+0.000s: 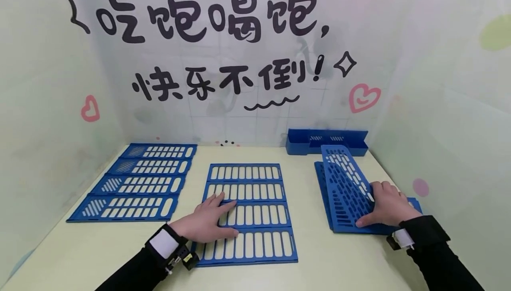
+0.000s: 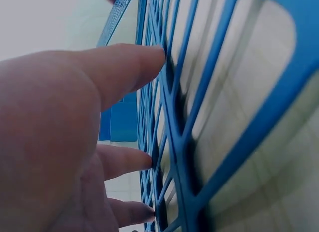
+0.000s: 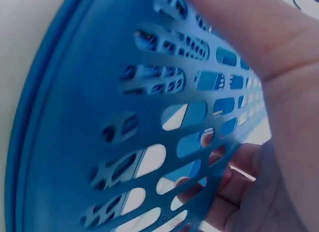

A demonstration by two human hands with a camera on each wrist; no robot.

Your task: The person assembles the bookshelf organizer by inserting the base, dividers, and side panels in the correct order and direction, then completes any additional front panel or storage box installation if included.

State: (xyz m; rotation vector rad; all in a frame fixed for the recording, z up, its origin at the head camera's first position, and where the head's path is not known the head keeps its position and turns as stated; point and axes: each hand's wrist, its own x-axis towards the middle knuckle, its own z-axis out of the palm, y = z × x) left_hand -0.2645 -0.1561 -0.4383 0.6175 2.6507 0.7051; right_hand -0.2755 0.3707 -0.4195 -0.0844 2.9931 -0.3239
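**Panel pick-up from the right-hand stack, centre panel held down**

Nearest the person, the left hand lies flat, fingers spread, on the large blue plastic slotted panel that rests flat on the pale table at centre. The left wrist view shows the fingers straight against the grid bars, pressing and not curled round anything.

To the right, the right hand pinches the near edge of a blue perforated plastic panel, thumb on top and fingers underneath, as the right wrist view shows through the slots. This panel is tilted, far end raised, above the flat stack of similar blue panels beneath it.

Judged step: one panel is being separated from the stack while the centre panel is steadied. The next move calls for a firm pinch, a clean lift clear of the stack below, and transport without dragging the panel underneath.

Farther left, four narrower blue slotted strips lie in a row, well apart from both hands. At the far table edge, against the wall, stands a blue plastic tray.
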